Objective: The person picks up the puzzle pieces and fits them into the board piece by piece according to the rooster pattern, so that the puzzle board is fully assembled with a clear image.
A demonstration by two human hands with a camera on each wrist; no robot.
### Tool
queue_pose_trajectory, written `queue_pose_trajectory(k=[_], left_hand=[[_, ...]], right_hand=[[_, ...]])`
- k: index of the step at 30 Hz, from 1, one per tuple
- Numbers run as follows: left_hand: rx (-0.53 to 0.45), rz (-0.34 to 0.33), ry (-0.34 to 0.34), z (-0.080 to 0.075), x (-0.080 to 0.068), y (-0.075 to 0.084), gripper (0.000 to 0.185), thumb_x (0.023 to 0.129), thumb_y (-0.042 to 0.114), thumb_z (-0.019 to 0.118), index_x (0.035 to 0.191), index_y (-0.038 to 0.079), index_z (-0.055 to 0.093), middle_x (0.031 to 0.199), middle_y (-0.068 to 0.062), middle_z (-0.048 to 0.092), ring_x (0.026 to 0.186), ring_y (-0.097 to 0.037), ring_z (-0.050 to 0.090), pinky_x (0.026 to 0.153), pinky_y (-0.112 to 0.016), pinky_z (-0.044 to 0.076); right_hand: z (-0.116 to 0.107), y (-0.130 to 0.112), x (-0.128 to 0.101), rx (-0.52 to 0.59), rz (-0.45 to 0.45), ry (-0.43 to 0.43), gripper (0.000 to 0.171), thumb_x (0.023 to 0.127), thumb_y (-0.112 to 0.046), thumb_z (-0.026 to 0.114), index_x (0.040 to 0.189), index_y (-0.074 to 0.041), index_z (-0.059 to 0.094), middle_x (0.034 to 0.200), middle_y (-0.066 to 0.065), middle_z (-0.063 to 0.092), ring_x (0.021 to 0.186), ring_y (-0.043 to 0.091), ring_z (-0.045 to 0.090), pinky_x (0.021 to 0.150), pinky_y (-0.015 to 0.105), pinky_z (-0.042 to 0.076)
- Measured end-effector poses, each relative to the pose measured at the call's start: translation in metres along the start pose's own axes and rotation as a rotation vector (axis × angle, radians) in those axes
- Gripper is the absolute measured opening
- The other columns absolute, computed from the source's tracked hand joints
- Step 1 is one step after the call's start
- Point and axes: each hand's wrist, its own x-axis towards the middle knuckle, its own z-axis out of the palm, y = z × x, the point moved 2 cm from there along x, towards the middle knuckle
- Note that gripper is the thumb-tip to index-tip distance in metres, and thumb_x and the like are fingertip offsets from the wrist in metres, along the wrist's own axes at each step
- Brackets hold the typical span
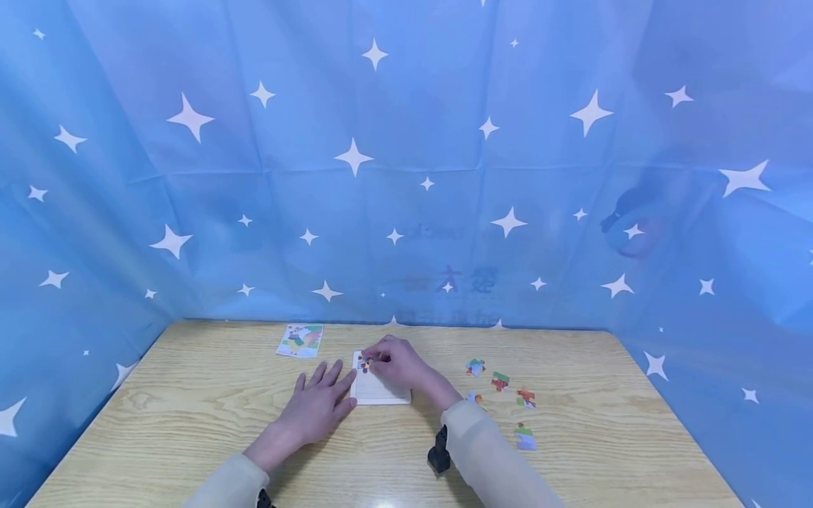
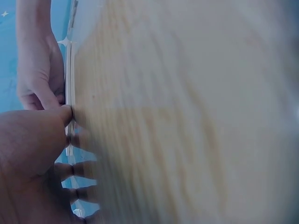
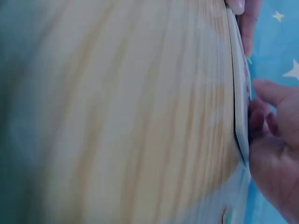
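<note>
A white puzzle tray (image 1: pixel 383 396) lies on the wooden table. At its upper left corner sits a small colourful jigsaw piece (image 1: pixel 364 365), pinched by the curled fingers and thumb of my right hand (image 1: pixel 399 362). That hand covers much of the tray's upper part, so the piece is partly hidden. My left hand (image 1: pixel 322 408) lies flat on the table with its fingers spread, thumb and index finger against the tray's left edge. In the right wrist view the tray (image 3: pixel 240 88) shows edge-on beside the right hand (image 3: pixel 280 135).
Several loose jigsaw pieces (image 1: pixel 500 381) are scattered right of the tray, one (image 1: pixel 525 437) nearest the front and another (image 1: pixel 476 400) partly behind the right forearm. A printed picture card (image 1: pixel 301 340) lies at the back left. A blue curtain (image 1: pixel 406 162) with white stars surrounds the table.
</note>
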Motion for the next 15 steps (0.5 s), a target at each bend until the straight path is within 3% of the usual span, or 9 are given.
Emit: queue_pose_trajectory(k=[8, 15], left_hand=[[-0.017, 0.005, -0.009, 0.001, 0.001, 0.001, 0.055, 0.108, 0.037, 0.053, 0.154, 0.007, 0.047, 0.162, -0.024, 0.033, 0.148, -0.051, 0.023, 0.111, -0.078, 0.015], [-0.023, 0.023, 0.006, 0.0, 0.001, 0.0, 0.054, 0.108, 0.034, 0.052, 0.154, 0.005, 0.047, 0.161, -0.025, 0.033, 0.148, -0.053, 0.022, 0.11, -0.079, 0.015]], right_hand=[[-0.034, 0.015, -0.028, 0.218, 0.071, -0.04, 0.035, 0.103, -0.012, 0.064, 0.138, -0.01, 0.066, 0.13, 0.008, 0.064, 0.098, 0.015, 0.065, 0.079, 0.033, 0.056], [-0.084, 0.043, -0.06, 0.132, 0.052, 0.003, 0.035, 0.101, -0.007, 0.066, 0.135, -0.003, 0.066, 0.131, 0.013, 0.066, 0.105, 0.021, 0.067, 0.087, 0.038, 0.056]])
